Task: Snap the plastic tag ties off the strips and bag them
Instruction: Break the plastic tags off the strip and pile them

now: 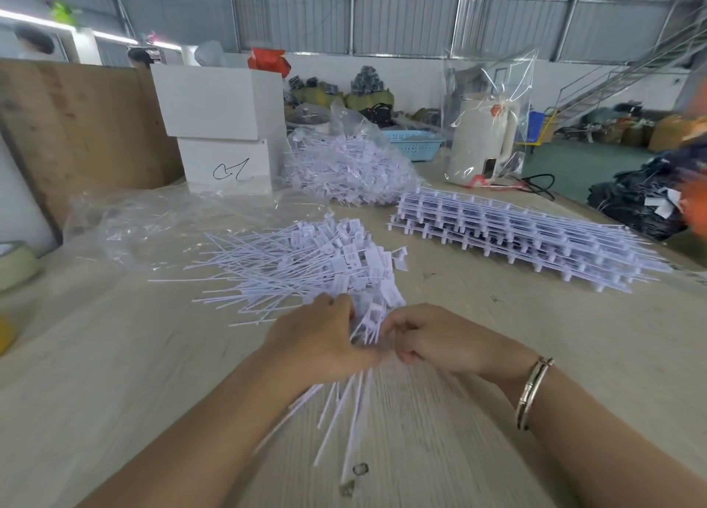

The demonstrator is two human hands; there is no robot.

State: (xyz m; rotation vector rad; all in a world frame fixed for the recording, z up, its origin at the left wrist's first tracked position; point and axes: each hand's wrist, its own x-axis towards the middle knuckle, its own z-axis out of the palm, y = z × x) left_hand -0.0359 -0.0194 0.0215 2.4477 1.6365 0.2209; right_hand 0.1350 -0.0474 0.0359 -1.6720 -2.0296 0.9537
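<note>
White plastic tag ties point(344, 404) bunched in left hand point(325, 339), grip curled round them, tails fanned toward the body | right hand point(428, 339) pinches heads, likely aligning for bagging | loose pile point(306, 262) just beyond on desk point(114, 373) | unsnapped strips point(516, 236) right

Interior of a workshop hall. Grey corrugated metal wall point(401, 14) braced by steel framing above a white lower wall; green floor point(574, 167); metal staircase point(627, 75) at right; fluorescent tube light point(34, 20) at upper left; pale wood-grain worktop point(440, 412) with a wooden board point(84, 125) standing behind its left end.
</note>
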